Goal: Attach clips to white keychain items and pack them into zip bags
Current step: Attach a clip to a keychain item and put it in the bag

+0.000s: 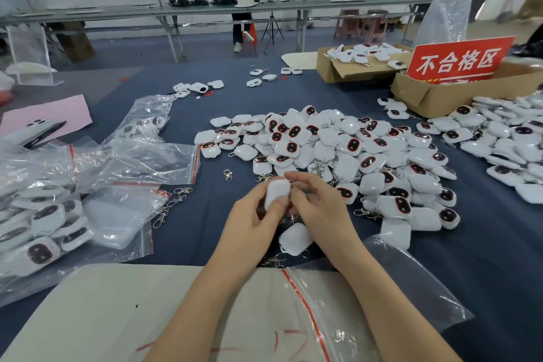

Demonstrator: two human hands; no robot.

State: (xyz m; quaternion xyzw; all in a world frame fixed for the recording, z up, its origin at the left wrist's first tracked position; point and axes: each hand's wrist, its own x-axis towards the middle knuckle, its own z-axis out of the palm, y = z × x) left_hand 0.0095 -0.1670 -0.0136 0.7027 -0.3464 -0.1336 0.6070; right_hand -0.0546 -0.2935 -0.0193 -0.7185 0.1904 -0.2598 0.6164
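My left hand (252, 214) grips a white keychain item (276, 192) upright above the blue table, thumb across its lower face. My right hand (318, 206) pinches the same item at its right edge; what its fingertips hold there is hidden. A second white keychain item (295, 238) lies flat on the table just below both hands. A big heap of white keychain items (338, 153) with dark red-ringed faces spreads behind my hands. Loose metal clips (172, 204) lie to the left. An open zip bag (338, 311) with a red strip lies by my right forearm.
Filled and empty zip bags (88, 185) pile up at the left. Cardboard boxes (352, 67) with more items and a red sign (458, 60) stand at the back right. A beige board (102, 317) lies at the near edge. A person sits at a far bench.
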